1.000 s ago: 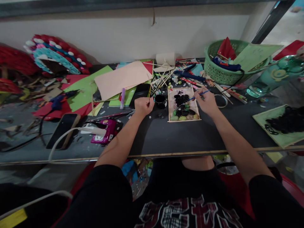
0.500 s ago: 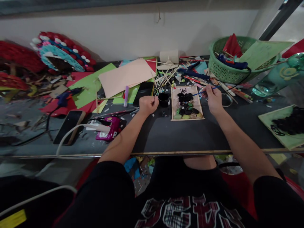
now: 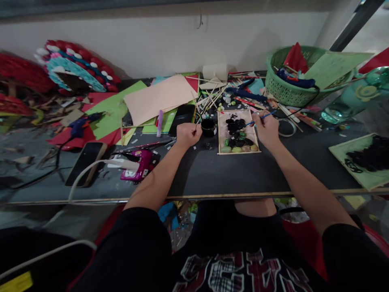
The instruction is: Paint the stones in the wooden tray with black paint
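A thin blue paintbrush (image 3: 266, 115) is pinched in my right hand (image 3: 266, 129), its tip over the stones on a small framed panel (image 3: 238, 151). Several of these stones (image 3: 236, 125) are black and glossy; others are green, and the bottom row (image 3: 237, 149) is pale green and tan. Left of the panel stands a small jar of black paint (image 3: 209, 128). My left hand (image 3: 187, 134) is closed in a fist just beside the jar, and whatever may be inside the fingers is hidden.
Behind lie coloured paper sheets (image 3: 159, 99), thin sticks (image 3: 213, 94) and a toilet roll (image 3: 214, 72). A green basket (image 3: 284, 87) and a bottle (image 3: 343, 107) stand at right, near another panel (image 3: 349, 160). At left are a phone (image 3: 85, 162) and a purple power strip (image 3: 136, 165).
My right hand has moved left and slightly down with the paintbrush, bringing its tip lower on the stones. My left hand stays in its closed shape beside the jar.
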Available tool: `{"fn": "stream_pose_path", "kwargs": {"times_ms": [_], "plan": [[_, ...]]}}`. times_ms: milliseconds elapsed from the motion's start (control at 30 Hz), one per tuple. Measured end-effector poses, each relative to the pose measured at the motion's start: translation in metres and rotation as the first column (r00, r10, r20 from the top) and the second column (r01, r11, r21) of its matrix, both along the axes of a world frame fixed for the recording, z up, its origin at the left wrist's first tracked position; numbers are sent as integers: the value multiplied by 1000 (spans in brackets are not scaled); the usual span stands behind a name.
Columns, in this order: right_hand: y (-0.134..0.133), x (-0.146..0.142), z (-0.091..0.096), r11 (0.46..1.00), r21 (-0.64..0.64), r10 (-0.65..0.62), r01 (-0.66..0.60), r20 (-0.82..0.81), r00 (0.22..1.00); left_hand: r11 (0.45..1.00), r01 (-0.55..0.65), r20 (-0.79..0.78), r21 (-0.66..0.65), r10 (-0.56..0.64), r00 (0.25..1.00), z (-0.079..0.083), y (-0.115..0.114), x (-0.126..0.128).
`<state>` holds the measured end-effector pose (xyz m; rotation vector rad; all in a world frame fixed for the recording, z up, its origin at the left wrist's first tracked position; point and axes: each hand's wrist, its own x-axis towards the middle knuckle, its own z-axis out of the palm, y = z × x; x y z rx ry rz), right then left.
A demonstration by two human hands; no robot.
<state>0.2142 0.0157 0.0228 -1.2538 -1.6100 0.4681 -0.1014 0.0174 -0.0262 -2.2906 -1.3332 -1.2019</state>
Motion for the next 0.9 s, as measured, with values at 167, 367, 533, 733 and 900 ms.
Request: {"fn": "stream_pose_path", "kwargs": {"times_ms": [167, 367, 533, 733, 900], "plan": [[0, -3, 5, 997, 49, 65, -65, 4, 998, 1000, 26, -13, 14, -26, 1000, 1, -1, 3], [2, -5, 4, 998, 52, 26, -27, 19, 999, 999, 31, -11, 18, -31, 999, 3, -2, 4], [1, -7, 3, 987, 150, 39, -53, 92, 995, 998, 41, -23, 42, -40, 999, 4, -2, 5], [11, -2, -4, 993, 118, -22, 26, -35, 999, 994, 69, -32, 89, -66, 997, 3, 0, 5], [16, 0, -6, 996, 90, -14, 10, 37, 999, 998, 31, -30, 56, -29, 999, 2, 0, 4]]}}
